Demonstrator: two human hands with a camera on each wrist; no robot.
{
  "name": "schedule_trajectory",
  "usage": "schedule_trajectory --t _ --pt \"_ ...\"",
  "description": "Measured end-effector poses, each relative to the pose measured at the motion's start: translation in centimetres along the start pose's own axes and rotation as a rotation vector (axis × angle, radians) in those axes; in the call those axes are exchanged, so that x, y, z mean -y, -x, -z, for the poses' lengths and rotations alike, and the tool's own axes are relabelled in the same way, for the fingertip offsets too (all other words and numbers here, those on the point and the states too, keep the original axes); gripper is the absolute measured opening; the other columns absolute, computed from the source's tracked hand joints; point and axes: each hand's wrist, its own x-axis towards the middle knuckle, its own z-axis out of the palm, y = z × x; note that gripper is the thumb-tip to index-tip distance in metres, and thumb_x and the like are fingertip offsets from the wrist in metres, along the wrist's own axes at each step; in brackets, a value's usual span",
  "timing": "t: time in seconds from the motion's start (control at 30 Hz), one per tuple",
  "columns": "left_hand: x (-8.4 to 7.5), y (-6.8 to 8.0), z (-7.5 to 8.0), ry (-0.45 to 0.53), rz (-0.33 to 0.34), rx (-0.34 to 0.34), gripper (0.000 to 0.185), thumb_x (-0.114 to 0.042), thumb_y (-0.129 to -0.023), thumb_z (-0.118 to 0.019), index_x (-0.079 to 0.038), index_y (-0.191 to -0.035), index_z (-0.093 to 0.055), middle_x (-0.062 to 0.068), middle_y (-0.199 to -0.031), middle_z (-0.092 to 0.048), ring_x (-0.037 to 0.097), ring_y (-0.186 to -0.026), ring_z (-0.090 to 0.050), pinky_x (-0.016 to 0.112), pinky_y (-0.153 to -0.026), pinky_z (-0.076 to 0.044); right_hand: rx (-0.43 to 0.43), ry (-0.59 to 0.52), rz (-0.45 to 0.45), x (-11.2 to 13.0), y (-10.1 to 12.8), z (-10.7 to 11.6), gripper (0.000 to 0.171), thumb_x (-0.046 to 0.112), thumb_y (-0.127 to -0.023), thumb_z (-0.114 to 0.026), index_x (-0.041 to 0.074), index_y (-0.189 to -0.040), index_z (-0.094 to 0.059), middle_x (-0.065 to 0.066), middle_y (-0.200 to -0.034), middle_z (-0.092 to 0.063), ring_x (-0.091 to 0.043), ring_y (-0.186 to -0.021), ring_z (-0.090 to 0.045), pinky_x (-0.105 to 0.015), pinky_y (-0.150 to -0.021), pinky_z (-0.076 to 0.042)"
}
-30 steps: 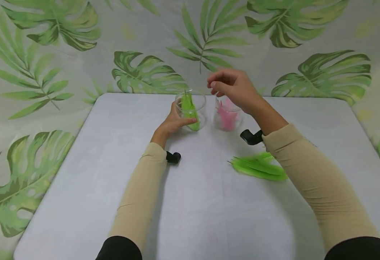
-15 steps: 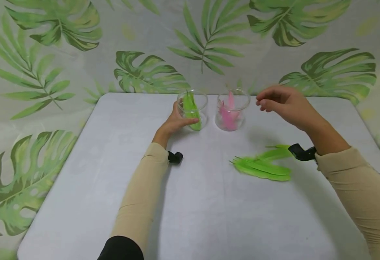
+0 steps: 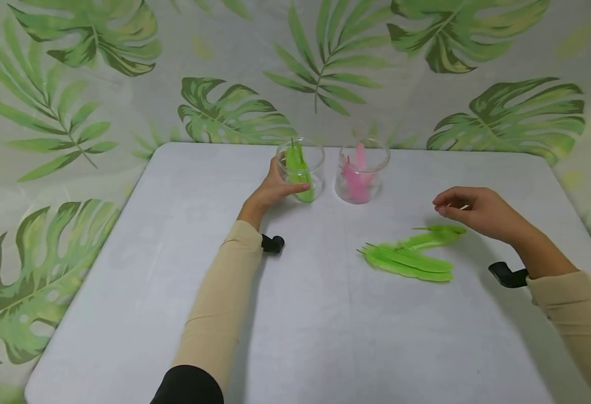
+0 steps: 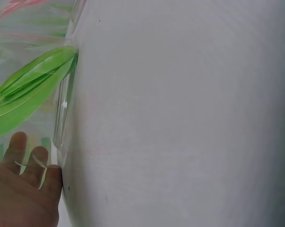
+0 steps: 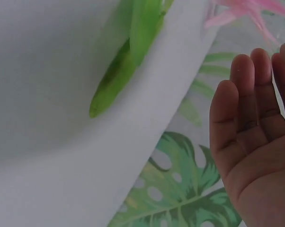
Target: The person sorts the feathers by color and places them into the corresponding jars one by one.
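My left hand grips a clear glass cup at the back middle of the table, thumb across its front. Green feathers lean upright inside that cup, and their broad ends rest near its base in the left wrist view. My right hand hovers just behind and to the right of a small pile of green feathers, fingers loosely curled and holding nothing. In the right wrist view its fingers show bare, with a green feather on the table beyond them.
A second clear glass cup holding pink feathers stands just right of the first. The white table ends behind both cups, where a leaf-patterned cloth rises.
My right hand has moved from over the pink feathers' cup to the right, then down and nearer, to beside the green pile. My left hand stays on its cup.
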Motion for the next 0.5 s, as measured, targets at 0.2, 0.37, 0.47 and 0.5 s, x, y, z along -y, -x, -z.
schedule_trajectory --t 0.2,0.37,0.47,0.5 --pt "0.1 0.1 0.1 0.002 -0.006 -0.003 0.114 -0.025 -0.078 -0.084 -0.021 -0.158 -0.003 0.011 -0.163 -0.021 0.027 -0.154 -0.016 0.047 -0.126 -0.016 0.015 0.054 0.094 -0.3 -0.5 -1.3 0.018 0.018 -0.096 -0.065 0.013 -0.113 -0.071 -0.007 -0.111 -0.072 0.013 -0.085 -0.055 -0.02 -0.069 -0.051" --pt "0.1 0.1 0.1 -0.008 -0.003 0.003 0.113 -0.027 -0.079 -0.083 -0.022 -0.158 -0.002 0.011 -0.164 -0.02 0.027 -0.154 -0.016 0.047 -0.126 -0.016 0.018 0.086 0.163 -0.7 -0.9 -2.3 0.017 0.011 -0.093 -0.068 0.012 -0.109 -0.073 -0.006 -0.105 -0.074 0.011 -0.084 -0.057 -0.02 -0.071 -0.052" --pt "0.1 0.1 0.1 -0.011 0.0 0.008 0.114 -0.027 -0.079 -0.083 -0.023 -0.158 -0.002 0.01 -0.164 -0.02 0.027 -0.155 -0.016 0.048 -0.126 -0.017 0.012 0.109 0.183 -1.1 -1.0 -2.7 0.018 0.006 -0.09 -0.07 0.012 -0.106 -0.074 -0.004 -0.102 -0.075 0.008 -0.084 -0.059 -0.021 -0.071 -0.053" --pt "0.0 0.2 0.1 -0.011 0.0 0.009 0.114 -0.027 -0.079 -0.083 -0.023 -0.158 -0.002 0.01 -0.164 -0.02 0.027 -0.155 -0.016 0.048 -0.126 -0.017 0.009 0.125 0.189 -1.2 -1.1 -2.9 0.018 0.005 -0.089 -0.071 0.013 -0.105 -0.075 -0.003 -0.101 -0.075 0.007 -0.084 -0.059 -0.022 -0.07 -0.053"
